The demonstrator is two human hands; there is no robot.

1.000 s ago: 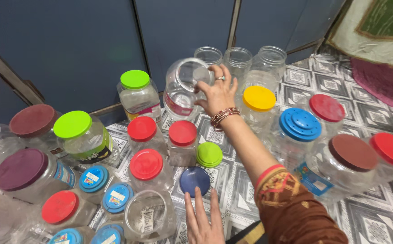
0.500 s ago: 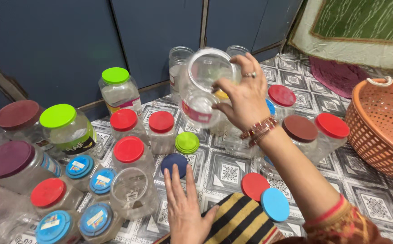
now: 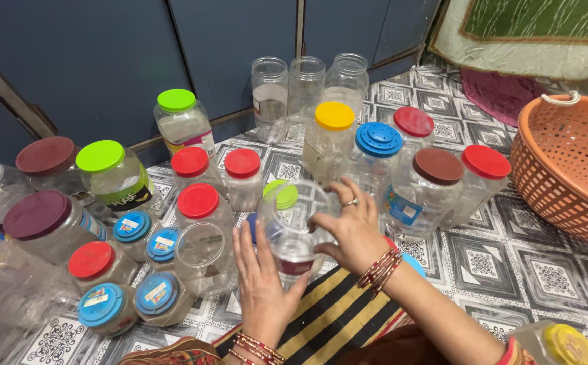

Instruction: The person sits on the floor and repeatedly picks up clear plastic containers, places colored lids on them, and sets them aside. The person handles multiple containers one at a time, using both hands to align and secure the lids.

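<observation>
Tiled floor (image 3: 510,263); hands half-hide lidless jar (image 3: 294,226).

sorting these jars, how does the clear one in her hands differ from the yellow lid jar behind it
The clear lidless plastic jar is open at the mouth, while the clear plastic jar with the yellow lid is capped. The lidless jar is tilted and held between the left hand and right hand; the yellow-lidded jar stands upright on the floor, untouched. Both are see-through plastic.
</observation>
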